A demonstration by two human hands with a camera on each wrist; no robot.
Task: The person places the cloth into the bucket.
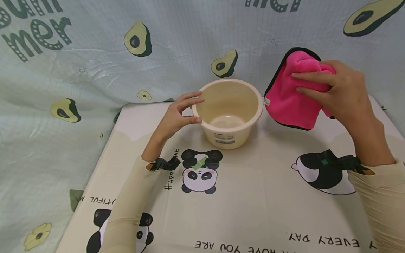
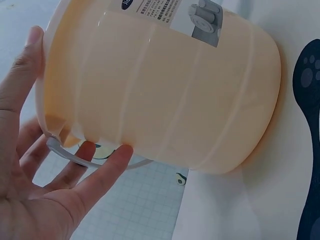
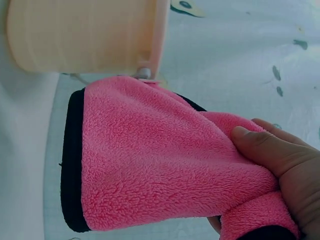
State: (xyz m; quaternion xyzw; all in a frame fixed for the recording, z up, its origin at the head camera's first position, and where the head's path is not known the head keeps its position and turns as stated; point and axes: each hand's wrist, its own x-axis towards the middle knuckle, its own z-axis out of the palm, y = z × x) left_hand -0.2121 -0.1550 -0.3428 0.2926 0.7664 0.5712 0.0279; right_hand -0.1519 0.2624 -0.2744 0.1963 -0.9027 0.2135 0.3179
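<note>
A cream plastic bucket stands upright on the table, with a printed label on its front. My left hand holds it at the left side of the rim, fingers and thumb spread around the handle mount. In the left wrist view, the thumb lies at the rim and fingertips touch the wall of the bucket near its grey handle. To the right, my right hand grips a bunched pink towel with black edging. The towel hangs beside the bucket's right rim; part of it is hidden by my fingers.
The table has a cover printed with pandas and lettering. Behind and to the left hangs a pale curtain with avocado prints, close behind the bucket.
</note>
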